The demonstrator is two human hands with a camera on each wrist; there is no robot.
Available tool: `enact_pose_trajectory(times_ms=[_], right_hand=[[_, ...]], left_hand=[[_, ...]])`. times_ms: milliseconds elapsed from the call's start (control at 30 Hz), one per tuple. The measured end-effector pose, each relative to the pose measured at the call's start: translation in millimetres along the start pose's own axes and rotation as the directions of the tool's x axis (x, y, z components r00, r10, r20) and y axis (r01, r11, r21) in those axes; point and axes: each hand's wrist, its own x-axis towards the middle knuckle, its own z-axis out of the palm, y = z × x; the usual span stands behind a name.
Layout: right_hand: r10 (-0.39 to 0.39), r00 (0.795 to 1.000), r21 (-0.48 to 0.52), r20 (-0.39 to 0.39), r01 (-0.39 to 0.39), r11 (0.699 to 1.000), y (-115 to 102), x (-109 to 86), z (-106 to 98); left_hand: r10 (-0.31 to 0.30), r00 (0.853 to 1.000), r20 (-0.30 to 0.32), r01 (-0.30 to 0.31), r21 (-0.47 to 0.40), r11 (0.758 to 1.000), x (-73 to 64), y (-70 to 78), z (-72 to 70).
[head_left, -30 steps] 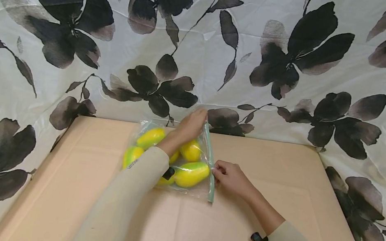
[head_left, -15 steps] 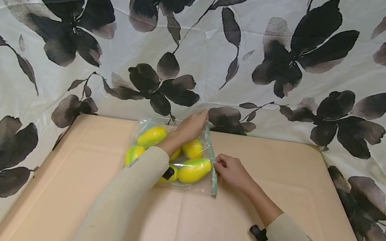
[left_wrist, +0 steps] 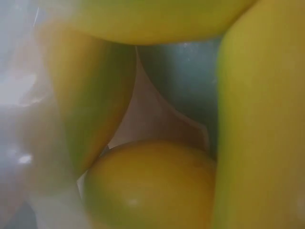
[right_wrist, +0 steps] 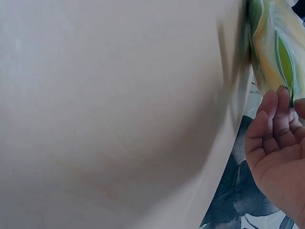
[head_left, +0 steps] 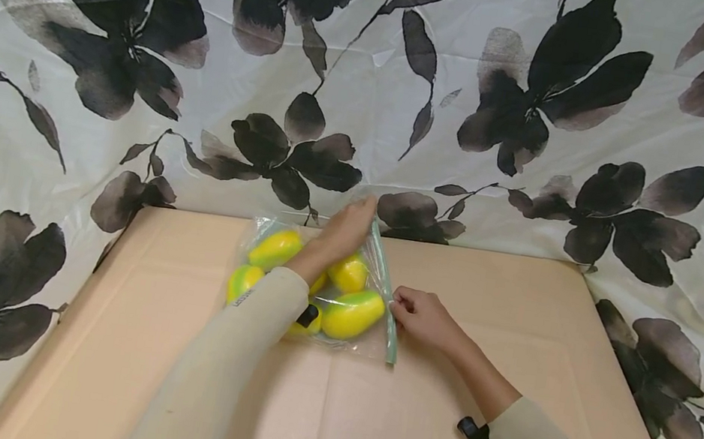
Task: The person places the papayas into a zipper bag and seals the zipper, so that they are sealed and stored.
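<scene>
A clear zip bag (head_left: pixel 367 343) lies near the far edge of the table, its green zip strip (head_left: pixel 390 348) facing right. Inside it are several yellow-green mangoes (head_left: pixel 353 315). My left hand (head_left: pixel 347 231) reaches over the bag and grips the far end of the strip; its fingertips are hidden. With thumb and fingers, my right hand (head_left: pixel 425 315) pinches the strip about halfway along. The right wrist view shows that hand (right_wrist: pixel 281 143) at the bag's edge. Close mangoes (left_wrist: pixel 152 186) fill the left wrist view, seen through plastic, with no fingers recognisable there.
The bag lies on a peach-coloured table (head_left: pixel 484 292). Behind and beside the table hangs a white cloth (head_left: pixel 400 128) printed with dark flowers. A small black device (head_left: pixel 474 433) is worn at the right wrist.
The right hand rises slightly on the strip and then sinks back a little, and the strip's near end moves with it. The left hand stays at the far end.
</scene>
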Motion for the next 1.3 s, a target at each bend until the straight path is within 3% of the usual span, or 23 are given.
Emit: enact_pose_trajectory(times_ms=[467, 633, 933, 1300], right_hand=[[-0.036, 0.999, 0.030, -0.021, 0.037, 0.999, -3, -8.0, 5], [-0.024, 1.000, 0.044, -0.017, 0.025, 0.999, -4, -8.5, 5], [-0.005, 1.000, 0.073, 0.005, 0.005, 0.997, 4, -6.1, 9], [0.017, 1.000, 0.054, 0.006, -0.017, 0.998, 8, -3.9, 6]], left_hand=[[-0.014, 1.000, 0.025, 0.013, 0.029, 0.999, 0.9, 0.5, 4.6], [-0.027, 0.999, 0.037, 0.026, 0.036, 0.999, 0.4, 1.8, 3.6], [0.006, 0.998, 0.067, -0.010, 0.066, 0.998, -2.6, 4.0, 7.0], [0.005, 0.994, 0.105, -0.009, 0.045, 0.999, -7.9, 2.9, 7.3]])
